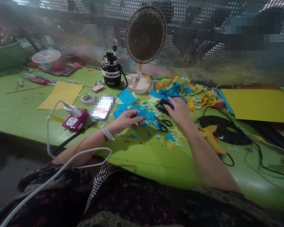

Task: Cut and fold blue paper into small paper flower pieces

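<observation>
Left hand (129, 119) is mostly closed, pinching a small blue paper piece (144, 115) between thumb and fingertips, lifted just above the mess, probably to keep it clear of the scraps. White watch band (107, 132) on that wrist. Right hand (178, 110) is half curled over a black object (164, 105), maybe scissor handles; I can't tell from here whether it's gripped or just covered. Black-handled scissors (163, 125) lie just below it, between the two hands, likely left there to stay within reach.

Blue offcuts (170, 137) and yellow offcuts (170, 146) are scattered under and around both hands, with larger blue paper squares (126, 96) just left of the blue piece. Behind the right hand, a heap of paper shapes (191, 93) in blue, yellow and green runs toward the right. A yellow hot glue gun (211, 138) sits right of the right hand, on its tangled black cord (223, 130).

The green tabletop (144, 160) carries the rest: yellow card sheets at center left (60, 95) and right (255, 105), tape roll (87, 99), blurred phone (102, 107), magenta power socket (75, 120) with a white cable (48, 135). Black flask (111, 71) and desk fan (145, 34) stand at the back, against a perforated metal screen (203, 25). Green basket (7, 55) at upper left.
</observation>
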### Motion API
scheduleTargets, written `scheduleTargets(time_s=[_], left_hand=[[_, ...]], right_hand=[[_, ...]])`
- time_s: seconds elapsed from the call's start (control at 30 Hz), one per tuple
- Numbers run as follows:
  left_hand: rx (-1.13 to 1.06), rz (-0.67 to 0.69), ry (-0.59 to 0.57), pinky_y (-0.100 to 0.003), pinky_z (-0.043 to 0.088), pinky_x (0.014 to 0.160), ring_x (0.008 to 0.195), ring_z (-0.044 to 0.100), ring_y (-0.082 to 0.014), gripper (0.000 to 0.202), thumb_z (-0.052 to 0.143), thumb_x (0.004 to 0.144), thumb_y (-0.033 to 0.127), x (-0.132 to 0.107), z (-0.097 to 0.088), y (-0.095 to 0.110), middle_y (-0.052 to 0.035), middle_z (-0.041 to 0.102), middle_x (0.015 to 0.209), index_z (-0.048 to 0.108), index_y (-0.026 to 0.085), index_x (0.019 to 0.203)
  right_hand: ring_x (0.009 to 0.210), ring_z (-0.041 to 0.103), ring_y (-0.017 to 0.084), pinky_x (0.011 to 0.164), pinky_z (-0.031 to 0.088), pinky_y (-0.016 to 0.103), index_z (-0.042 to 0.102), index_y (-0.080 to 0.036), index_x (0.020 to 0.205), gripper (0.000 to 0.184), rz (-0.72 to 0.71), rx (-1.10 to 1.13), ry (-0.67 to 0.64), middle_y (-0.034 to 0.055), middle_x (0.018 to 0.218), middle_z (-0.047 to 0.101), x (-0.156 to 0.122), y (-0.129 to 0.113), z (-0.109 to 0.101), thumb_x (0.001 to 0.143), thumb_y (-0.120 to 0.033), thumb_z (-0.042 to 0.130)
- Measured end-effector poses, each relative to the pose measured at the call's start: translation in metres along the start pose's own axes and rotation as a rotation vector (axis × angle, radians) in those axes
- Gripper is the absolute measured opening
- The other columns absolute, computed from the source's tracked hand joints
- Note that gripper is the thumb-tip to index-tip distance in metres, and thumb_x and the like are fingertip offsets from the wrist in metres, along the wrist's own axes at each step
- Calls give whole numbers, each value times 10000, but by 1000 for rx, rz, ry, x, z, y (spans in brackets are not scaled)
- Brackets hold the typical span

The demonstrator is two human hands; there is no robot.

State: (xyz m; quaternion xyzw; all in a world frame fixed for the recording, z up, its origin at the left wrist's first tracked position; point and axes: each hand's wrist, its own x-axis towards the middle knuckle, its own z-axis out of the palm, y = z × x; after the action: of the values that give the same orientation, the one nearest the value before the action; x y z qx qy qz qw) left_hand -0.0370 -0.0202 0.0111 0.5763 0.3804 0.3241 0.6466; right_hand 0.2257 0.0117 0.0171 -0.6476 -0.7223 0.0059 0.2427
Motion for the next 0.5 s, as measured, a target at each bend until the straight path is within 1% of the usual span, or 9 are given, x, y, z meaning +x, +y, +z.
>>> scheduleTargets(time_s=[0.03,0.07,0.1,0.13,0.17,0.2,0.27,0.33,0.5], left_hand=[[-1,-1,3,-190,474,581,666,609,-76,210,697,857,308,0,0,0,-9,651,780,584,140,801],[-1,-4,1,-191,472,580,660,602,-75,209,688,866,316,0,0,1,-8,645,776,591,140,808],[-1,-7,-3,-191,471,579,657,598,-75,210,678,876,325,0,-1,1,-6,640,772,596,141,815],[0,-7,-8,-192,472,579,656,596,-75,214,666,886,334,1,-1,1,-6,638,771,598,142,821],[0,-5,-13,-193,473,580,655,596,-76,219,657,895,342,1,-1,1,-6,636,769,598,143,824],[2,0,-17,-194,476,583,657,598,-77,224,649,901,348,1,-2,1,-7,637,770,596,145,824],[13,7,-28,-199,482,592,667,603,-82,233,639,910,357,1,-2,1,-11,644,778,591,148,822],[29,13,-41,-201,490,603,683,609,-85,235,642,908,362,2,-2,1,-13,650,790,590,149,823],[46,43,-58,-202,497,623,706,615,-86,253,653,897,388,2,-3,-1,-20,659,817,599,148,841]], right_hand=[[1153,617,323,996,497,479,670,-148,1245,406,-3,134,19,178,1222,661,-3,-5,-5,910,-350,562],[1076,658,294,966,520,459,682,-152,1215,395,6,298,1,157,1166,692,-8,-12,-10,904,-369,570],[999,688,273,928,543,446,694,-157,1181,393,18,469,-85,134,1088,726,-12,-19,-15,890,-400,591],[963,701,261,915,552,438,708,-160,1137,394,17,610,-187,117,1037,745,-17,-27,-19,861,-430,628],[945,707,252,910,555,432,719,-165,1101,395,14,706,-258,104,1015,756,-21,-35,-23,833,-450,662],[929,712,246,904,558,428,727,-169,1070,397,18,770,-302,95,1002,762,-25,-41,-26,806,-464,691],[913,717,237,900,559,423,735,-171,1037,402,44,843,-377,88,991,769,-31,-52,-32,768,-470,733],[904,718,236,895,561,426,740,-173,1024,402,70,861,-421,84,978,772,-34,-57,-35,748,-465,754],[930,709,236,881,560,420,751,-178,1006,357,56,816,-453,87,998,770,-33,-57,-36,734,-408,763]])
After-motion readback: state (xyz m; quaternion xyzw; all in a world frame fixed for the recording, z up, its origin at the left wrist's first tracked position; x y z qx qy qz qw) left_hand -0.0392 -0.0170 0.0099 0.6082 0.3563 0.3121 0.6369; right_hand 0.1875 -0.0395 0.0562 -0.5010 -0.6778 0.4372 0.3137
